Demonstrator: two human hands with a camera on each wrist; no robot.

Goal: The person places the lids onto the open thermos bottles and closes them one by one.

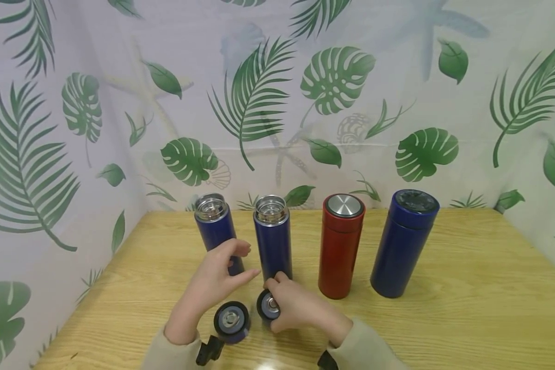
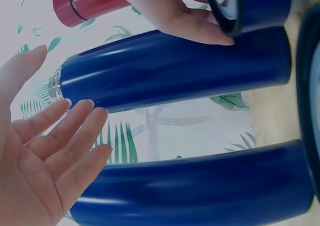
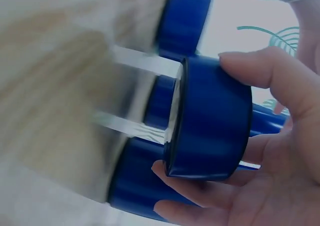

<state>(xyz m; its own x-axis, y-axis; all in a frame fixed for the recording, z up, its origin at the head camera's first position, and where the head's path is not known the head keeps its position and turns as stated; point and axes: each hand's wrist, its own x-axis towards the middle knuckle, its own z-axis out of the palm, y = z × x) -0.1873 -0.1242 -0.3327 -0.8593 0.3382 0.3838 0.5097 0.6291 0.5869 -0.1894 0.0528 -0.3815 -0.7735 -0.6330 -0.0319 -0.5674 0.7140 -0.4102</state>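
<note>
My right hand (image 1: 296, 303) grips a blue bottle lid (image 3: 215, 118) between thumb and fingers; its underside faces up in the head view. This lid is close in front of the second uncapped blue bottle (image 1: 274, 246). My left hand (image 1: 217, 275) is held with fingers spread and slightly bent, nothing between them, in front of the first uncapped blue bottle (image 1: 215, 226). Both bottles stand upright with bare metal necks. A second blue lid (image 1: 232, 322) lies underside up on the table, just below my left hand. The left wrist view shows the left palm (image 2: 35, 171) beside the bottles.
A red bottle (image 1: 339, 252) with a silver-topped lid stands right of the uncapped pair. Farther right is a wider blue bottle (image 1: 402, 246) with its lid on. All stand on a wooden table (image 1: 481, 288), before a leaf-patterned cloth (image 1: 259, 154).
</note>
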